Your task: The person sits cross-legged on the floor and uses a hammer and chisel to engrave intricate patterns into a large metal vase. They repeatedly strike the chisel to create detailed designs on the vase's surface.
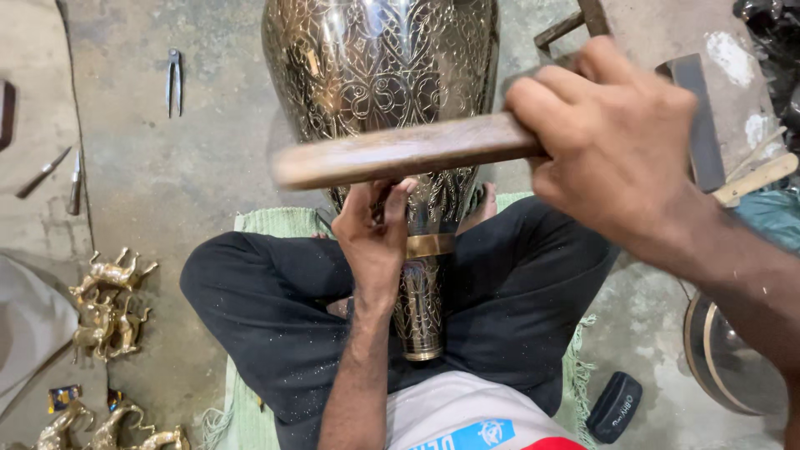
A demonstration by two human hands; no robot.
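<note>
Brass engraved vase (pixel 379 75) is lying across the lap while the left hand (pixel 375 237) is pinching a small tool against it and the right hand (pixel 608 137) is gripping a raised brown wooden mallet (pixel 400 154); strikes probably need landing squarely.

We are looking down into a metal craft workshop, set up on a bare, stained concrete floor (pixel 200 183). A worker sits cross-legged on a green mat (pixel 275 223) with a large engraved brass vase (pixel 379 67) lying across the lap. Small hand tools, among them pincers (pixel 173 81) and chisels (pixel 58 179), lie scattered on the floor. Clusters of brass animal figurines (pixel 108 304) rest at the left.
</note>
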